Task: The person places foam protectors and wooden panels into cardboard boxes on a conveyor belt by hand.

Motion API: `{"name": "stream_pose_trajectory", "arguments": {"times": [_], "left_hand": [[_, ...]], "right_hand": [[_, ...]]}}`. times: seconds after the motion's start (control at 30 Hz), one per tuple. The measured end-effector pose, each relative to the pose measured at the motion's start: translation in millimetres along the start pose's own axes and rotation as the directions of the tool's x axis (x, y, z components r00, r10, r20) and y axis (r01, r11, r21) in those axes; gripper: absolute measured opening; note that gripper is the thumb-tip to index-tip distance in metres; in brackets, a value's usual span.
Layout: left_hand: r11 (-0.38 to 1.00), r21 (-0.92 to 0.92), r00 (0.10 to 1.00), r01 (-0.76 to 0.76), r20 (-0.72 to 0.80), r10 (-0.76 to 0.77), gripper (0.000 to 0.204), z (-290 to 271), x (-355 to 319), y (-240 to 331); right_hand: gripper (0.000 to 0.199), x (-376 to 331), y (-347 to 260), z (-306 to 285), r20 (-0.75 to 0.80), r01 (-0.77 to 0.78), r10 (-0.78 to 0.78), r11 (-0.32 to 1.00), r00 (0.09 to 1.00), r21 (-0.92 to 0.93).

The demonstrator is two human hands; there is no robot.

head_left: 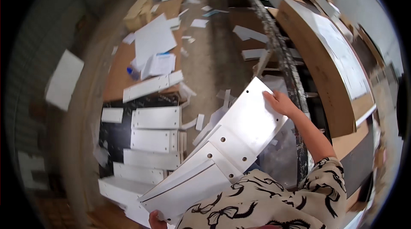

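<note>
Several long white furniture boards (257, 115) with drilled holes lie overlapped and slanting across my front, close to my patterned shirt. My right hand (279, 103) grips the far end by its right edge, thumb on the top face. At the near left end, my left hand (158, 220) is closed round the corner of the lower board (188, 189); only part of this hand shows. A groove runs along the lower board. To the left, more white boards (155, 118) lie in stacked rows on a black surface (112, 132).
Beyond the rows, a brown board surface (116, 68) carries white sheets, papers (159, 64) and a blue-capped bottle (132, 72). A worn metal conveyor frame (274, 36) runs along my right, with a long cardboard box (314, 66) beyond it. Scraps litter the floor (209, 49).
</note>
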State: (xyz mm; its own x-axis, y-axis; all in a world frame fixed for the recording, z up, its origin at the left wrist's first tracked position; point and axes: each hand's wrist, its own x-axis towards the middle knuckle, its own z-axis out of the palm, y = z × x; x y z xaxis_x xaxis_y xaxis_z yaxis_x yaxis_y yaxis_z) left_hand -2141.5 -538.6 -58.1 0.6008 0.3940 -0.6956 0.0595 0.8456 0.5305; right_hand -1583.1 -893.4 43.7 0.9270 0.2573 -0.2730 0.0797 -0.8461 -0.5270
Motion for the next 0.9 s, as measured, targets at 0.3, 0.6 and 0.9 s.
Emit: {"name": "stream_pose_trajectory", "arguments": {"times": [0.3, 0.6, 0.9], "left_hand": [[0.838, 0.463, 0.940, -0.289, 0.304, 0.156, 0.038, 328, 149, 99], [0.340, 0.780, 0.767, -0.525, 0.607, -0.208, 0.055, 814, 168, 98], [0.261, 0.502, 0.275, -0.824, 0.759, -0.590, 0.050, 1167, 284, -102]], "right_hand": [[0.059, -62, 133, -193, -0.465, -0.117, 0.146, 0.989, 0.873, 0.091], [0.057, -154, 237, -302, -0.655, -0.323, 0.555, 0.831, 0.513, 0.452], [0.067, -120, 282, -318, -0.675, -0.393, 0.722, 0.670, 0.149, 0.630]]}}
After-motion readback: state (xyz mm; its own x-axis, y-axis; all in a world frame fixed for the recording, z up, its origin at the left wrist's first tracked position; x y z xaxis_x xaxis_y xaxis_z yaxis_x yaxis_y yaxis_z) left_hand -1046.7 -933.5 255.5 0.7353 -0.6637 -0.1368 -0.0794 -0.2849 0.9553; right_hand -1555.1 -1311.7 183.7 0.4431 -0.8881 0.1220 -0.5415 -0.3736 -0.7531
